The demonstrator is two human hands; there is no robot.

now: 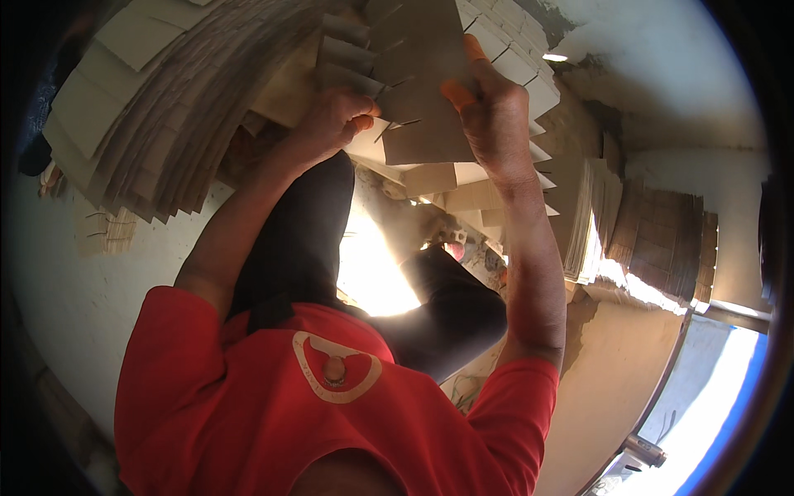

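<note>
the right hand point(499, 124) pinches a brown card point(423, 95) by its right edge, beside slotted cards point(343, 56); the left hand point(332, 122) curls at its left edge — grip unclear. likely slotting pieces together; next probably calls for lining up slits.

Harsh glare point(372, 269) at centre; rim point(10, 248) dark, bent, perhaps blurred.
</note>
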